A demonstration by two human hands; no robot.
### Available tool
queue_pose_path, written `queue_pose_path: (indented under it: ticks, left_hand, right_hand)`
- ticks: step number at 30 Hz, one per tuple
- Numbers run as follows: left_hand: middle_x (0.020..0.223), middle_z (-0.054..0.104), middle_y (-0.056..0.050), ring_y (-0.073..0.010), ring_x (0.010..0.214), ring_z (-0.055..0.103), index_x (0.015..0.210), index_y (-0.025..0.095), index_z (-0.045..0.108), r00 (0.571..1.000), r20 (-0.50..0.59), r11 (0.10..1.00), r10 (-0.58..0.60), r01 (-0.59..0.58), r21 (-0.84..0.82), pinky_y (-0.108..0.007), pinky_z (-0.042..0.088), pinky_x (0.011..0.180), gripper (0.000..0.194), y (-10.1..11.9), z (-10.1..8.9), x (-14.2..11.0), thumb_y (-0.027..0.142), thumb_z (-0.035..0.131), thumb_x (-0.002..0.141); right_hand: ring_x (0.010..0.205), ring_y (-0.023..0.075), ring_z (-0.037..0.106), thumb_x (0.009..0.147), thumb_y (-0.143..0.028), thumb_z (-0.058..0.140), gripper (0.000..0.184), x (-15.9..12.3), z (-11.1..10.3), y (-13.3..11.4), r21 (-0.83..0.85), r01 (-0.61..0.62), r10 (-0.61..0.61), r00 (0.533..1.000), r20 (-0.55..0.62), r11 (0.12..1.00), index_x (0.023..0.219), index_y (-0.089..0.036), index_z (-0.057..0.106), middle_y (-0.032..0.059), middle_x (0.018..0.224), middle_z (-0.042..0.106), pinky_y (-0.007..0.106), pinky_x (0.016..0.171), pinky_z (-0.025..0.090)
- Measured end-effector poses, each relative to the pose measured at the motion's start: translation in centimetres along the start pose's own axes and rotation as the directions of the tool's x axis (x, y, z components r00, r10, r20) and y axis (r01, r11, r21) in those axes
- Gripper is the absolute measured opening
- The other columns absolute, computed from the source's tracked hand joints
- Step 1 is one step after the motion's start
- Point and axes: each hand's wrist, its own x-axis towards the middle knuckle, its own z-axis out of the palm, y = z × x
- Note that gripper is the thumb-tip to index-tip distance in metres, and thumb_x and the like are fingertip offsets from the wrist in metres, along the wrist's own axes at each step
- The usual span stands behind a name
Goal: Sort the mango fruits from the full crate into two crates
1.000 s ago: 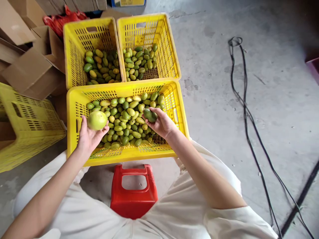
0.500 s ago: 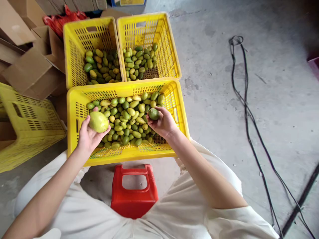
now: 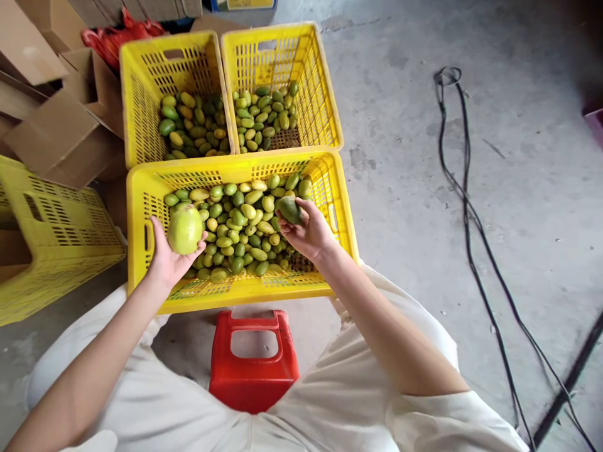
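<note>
My left hand (image 3: 166, 258) holds a large yellow-green mango (image 3: 185, 231), its fingers and thumb around the underside, over the left part of the near yellow crate (image 3: 282, 287). In my right hand (image 3: 311, 233) a smaller dark green mango (image 3: 289, 210) is gripped between thumb and fingers, above the crate's right side. Below both hands, many small green and yellow mangoes (image 3: 235, 220) lie loose in this crate. Its perforated bottom shows at the lower right.
Two more yellow crates (image 3: 172, 41) with mangoes stand behind. Another yellow crate (image 3: 70, 245) is at the left, near cardboard boxes (image 3: 66, 135) and a red plastic bag (image 3: 120, 39). A red stool (image 3: 254, 380) sits between my legs. Black cable (image 3: 466, 207) lies on the floor.
The yellow-green mango has turned upright in my left hand, whose thumb has swung outward. In my right hand the dark green mango has rolled, showing its longer side.
</note>
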Motion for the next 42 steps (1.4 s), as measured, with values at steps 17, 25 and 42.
queue_pose_path:
  ticks: [17, 25, 42]
  left_hand:
    - [0.106, 0.082, -0.01, -0.0245, 0.101, 0.077, 0.103, 0.021, 0.073, 0.985, -0.022, 0.984, 0.169, -0.17, -0.062, -0.03, 0.064, 0.081, 0.034, -1.3, -1.0, 0.3, 0.052, 0.083, 0.093]
    - [0.103, 0.082, -0.005, -0.0267, 0.105, 0.079, 0.11, 0.028, 0.078, 0.981, 0.024, 0.981, 0.193, -0.192, -0.013, -0.033, 0.067, 0.084, 0.037, -1.5, -2.1, 1.0, 0.055, 0.091, 0.089]
    - [0.084, 0.072, -0.008, -0.0148, 0.055, 0.054, 0.125, 0.018, 0.074, 0.995, -0.057, 0.984, -0.082, 0.072, -0.164, -0.021, 0.045, 0.042, 0.05, 0.3, -0.5, -0.4, 0.054, 0.043, 0.109]
  right_hand:
    - [0.062, 0.0105, 0.051, 0.093, -0.04, 0.094, 0.033, -0.5, 0.7, -0.1, 0.049, 0.09, -0.09, 0.996, 0.01, 0.995, 0.097, -0.026, 0.065, -0.0054, 0.078, 0.064, 0.02, 0.051, 0.048]
    - [0.076, 0.0158, 0.073, 0.107, -0.038, 0.073, 0.016, -1.4, 1.8, -0.5, 0.182, 0.025, -0.019, 0.999, -0.037, 0.983, 0.108, -0.022, 0.073, 0.0028, 0.086, 0.075, 0.024, 0.069, 0.07]
    - [0.068, 0.0126, 0.06, 0.091, -0.041, 0.09, 0.027, -1.3, 1.4, -0.5, 0.018, 0.115, -0.117, 0.989, 0.091, 0.993, 0.102, -0.025, 0.071, -0.001, 0.087, 0.073, 0.02, 0.052, 0.048]
